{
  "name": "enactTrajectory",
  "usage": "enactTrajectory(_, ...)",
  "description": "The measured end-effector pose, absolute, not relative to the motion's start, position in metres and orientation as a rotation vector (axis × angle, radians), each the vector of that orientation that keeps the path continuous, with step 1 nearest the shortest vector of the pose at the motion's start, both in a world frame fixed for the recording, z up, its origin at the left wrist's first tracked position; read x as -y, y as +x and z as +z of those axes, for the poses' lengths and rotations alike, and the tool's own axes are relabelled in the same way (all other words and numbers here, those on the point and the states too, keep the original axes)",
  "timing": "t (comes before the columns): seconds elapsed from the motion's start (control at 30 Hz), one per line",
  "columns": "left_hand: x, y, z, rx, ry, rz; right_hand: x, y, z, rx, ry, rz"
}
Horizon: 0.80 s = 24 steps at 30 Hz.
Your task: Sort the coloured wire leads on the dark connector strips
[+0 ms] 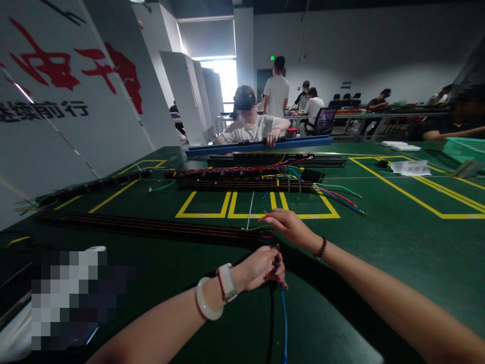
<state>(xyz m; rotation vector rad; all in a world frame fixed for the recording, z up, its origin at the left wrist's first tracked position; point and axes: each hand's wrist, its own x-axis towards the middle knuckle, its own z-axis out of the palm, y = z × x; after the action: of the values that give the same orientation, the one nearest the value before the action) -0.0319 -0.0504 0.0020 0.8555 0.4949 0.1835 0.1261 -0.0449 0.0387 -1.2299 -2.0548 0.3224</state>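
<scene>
Daylight comes through a window (226, 81) at the back of the room, near 12 o'clock, and a pale wall (151, 96) with red lettering leans in at 10 to 11. The green table (379, 242) spreads below, marked with yellow lines.

Taking the left hand (265, 265) as the clock's centre, its fingers are closed on the upper end of a blue cable (285, 318), which drops toward 6 o'clock. A band (226, 282) and a bangle (206, 299) circle that wrist.

The right hand (290, 225) is at 1 o'clock, its fingers just beside a red wire (272, 233) at the near end of a dark bar (151, 225); whether they grip the wire cannot be told. Beads (322, 248) ring this wrist. The bar lies on the table, running from beside both hands toward 9 to 10 o'clock.

Near 12, farther off, lies a bundle (242, 183) with loose coloured ends fanning toward 2 o'clock. Beyond it, a co-worker (250, 126) in white sits with one hand on a blue rail (227, 148). At 2 o'clock are a white packet (411, 168) and, past it, a green basket (466, 147).
</scene>
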Motion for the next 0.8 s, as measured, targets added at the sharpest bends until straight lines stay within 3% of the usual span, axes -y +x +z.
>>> enactTrajectory(0.17, 0.051, -0.032, 0.005, -0.507, 0.871, 0.184, 0.076, 0.183, 0.016, 1.743, -1.354, 0.321)
enactTrajectory(0.3, 0.053, -0.032, 0.002, -0.515, 0.852, 0.219, 0.081, 0.210, -0.008, 1.913, -1.523, 0.090)
enactTrajectory(0.5, 0.060, -0.034, 0.008, -0.593, 0.910, 0.282, 0.067, 0.213, -0.019, 2.073, -1.538, 0.051)
enactTrajectory(0.8, 0.035, -0.048, 0.022, -0.746, 1.321, -0.069, 0.068, 0.211, -0.019, 2.135, -1.487, 0.031)
